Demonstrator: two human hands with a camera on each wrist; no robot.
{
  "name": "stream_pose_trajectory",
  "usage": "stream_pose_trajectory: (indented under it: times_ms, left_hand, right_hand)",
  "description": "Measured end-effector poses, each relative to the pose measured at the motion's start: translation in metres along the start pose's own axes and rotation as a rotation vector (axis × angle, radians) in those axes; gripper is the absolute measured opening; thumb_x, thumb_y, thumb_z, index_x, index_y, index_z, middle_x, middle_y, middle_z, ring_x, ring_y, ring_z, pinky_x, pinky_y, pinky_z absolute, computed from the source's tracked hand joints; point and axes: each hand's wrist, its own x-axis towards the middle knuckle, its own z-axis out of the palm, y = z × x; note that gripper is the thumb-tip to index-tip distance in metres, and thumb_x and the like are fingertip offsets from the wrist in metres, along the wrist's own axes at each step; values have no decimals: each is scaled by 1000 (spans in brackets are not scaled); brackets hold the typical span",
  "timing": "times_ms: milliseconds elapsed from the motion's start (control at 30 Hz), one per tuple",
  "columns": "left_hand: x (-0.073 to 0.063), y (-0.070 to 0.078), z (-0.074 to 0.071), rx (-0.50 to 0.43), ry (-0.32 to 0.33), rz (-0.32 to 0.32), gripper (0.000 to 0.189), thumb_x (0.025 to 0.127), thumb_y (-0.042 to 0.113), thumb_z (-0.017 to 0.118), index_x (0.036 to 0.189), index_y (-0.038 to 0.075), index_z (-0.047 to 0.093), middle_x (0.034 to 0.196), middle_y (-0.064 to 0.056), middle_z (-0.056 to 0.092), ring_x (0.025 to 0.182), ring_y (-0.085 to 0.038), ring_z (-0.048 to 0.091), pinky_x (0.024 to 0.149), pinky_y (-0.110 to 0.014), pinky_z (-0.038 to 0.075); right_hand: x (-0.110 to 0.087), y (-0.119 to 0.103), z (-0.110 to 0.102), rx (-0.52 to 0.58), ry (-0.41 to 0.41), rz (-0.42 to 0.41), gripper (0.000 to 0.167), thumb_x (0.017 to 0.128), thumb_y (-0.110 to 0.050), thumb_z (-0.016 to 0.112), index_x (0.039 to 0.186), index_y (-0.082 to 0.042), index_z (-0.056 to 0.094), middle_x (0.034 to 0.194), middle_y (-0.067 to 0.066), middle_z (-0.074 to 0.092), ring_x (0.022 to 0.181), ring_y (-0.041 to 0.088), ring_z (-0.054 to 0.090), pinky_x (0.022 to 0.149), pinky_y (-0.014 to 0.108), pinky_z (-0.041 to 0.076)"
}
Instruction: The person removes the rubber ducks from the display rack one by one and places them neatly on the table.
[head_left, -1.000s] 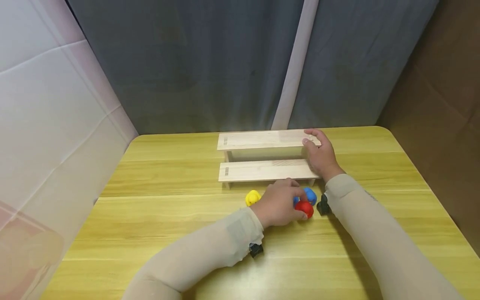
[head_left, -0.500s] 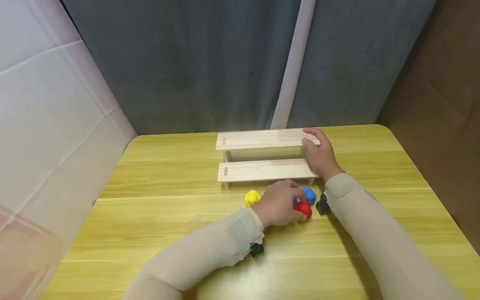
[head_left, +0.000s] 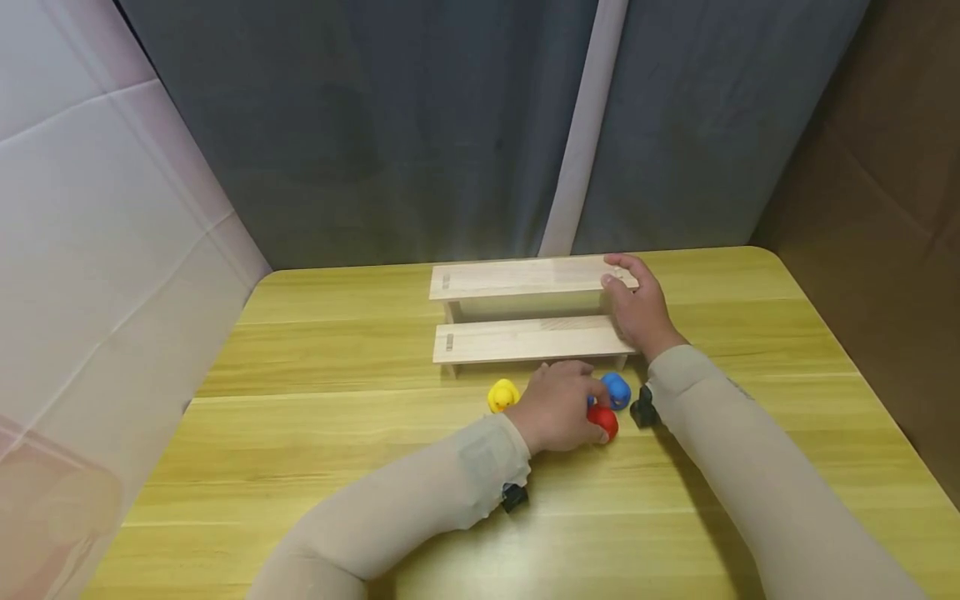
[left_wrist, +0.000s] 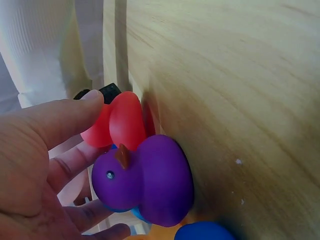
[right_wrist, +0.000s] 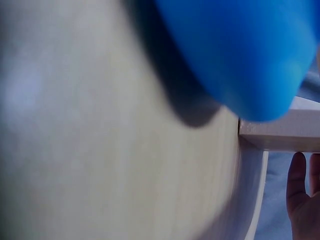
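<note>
My left hand (head_left: 558, 407) pinches a red rubber duck (head_left: 604, 424) between thumb and index finger, low over the table. In the left wrist view, a purple rubber duck (left_wrist: 165, 182) sits below the red one, beside my other fingers; the head view hides it behind the hand. A blue duck (head_left: 616, 391) stands just behind the red duck and looms large in the right wrist view. Left of my left hand is a yellow duck (head_left: 502, 396). My right hand (head_left: 643, 312) grips the right end of a two-tier wooden shelf (head_left: 517, 342), thumb at the upper board's front.
Another blue piece (left_wrist: 205, 231) and an orange one (left_wrist: 167, 232) show partly at the bottom of the left wrist view. The wooden table (head_left: 315, 442) runs back to a grey curtain (head_left: 375, 150). A black wrist camera (head_left: 642, 408) hangs close to the blue duck.
The red duck has shifted slightly left and toward me within my left hand's pinch. My right hand keeps its hold on the shelf. The head view has drifted a little.
</note>
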Motion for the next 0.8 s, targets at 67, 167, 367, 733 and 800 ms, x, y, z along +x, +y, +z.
stream_pose_trajectory:
  times_ms: [67, 167, 367, 733, 800]
  left_hand:
    - [0, 0, 0, 2, -3, -8, 30, 88, 43, 84, 114, 30, 78, 153, -6, 56, 147, -27, 45, 123, -56, 31]
    - [1, 0, 1, 7, -8, -16, 30, 88, 43, 85, 113, 31, 78, 154, -5, 55, 147, -27, 45, 124, -58, 30]
    - [1, 2, 1, 10, -9, -17, 30, 87, 44, 85, 113, 30, 78, 156, -5, 54, 148, -27, 43, 124, -60, 28]
    - [3, 2, 2, 18, -27, -24, 27, 87, 45, 86, 108, 32, 76, 157, -5, 52, 150, -28, 41, 125, -62, 24]
    - [3, 2, 3, 23, -28, -25, 27, 86, 45, 86, 107, 32, 76, 156, -5, 53, 150, -28, 41, 125, -62, 24]
  right_hand:
    - [0, 1, 0, 0, 3, 1, 43, 107, -35, 55, 148, -22, 57, 159, 2, 47, 97, 19, 54, 92, 30, 42]
    - [-1, -1, 1, 4, 4, 7, 42, 107, -35, 55, 147, -22, 57, 157, 2, 48, 103, 18, 54, 92, 29, 43]
    - [-1, -2, 1, 0, 6, 6, 42, 107, -35, 55, 147, -22, 58, 157, 2, 49, 104, 21, 55, 96, 33, 43]
    - [1, 1, 0, 10, 1, -10, 42, 107, -32, 56, 146, -19, 58, 159, 3, 48, 131, 25, 48, 116, 46, 35]
    - [1, 1, 0, 8, -1, -9, 42, 107, -32, 56, 147, -18, 58, 159, 4, 48, 128, 26, 50, 115, 45, 36]
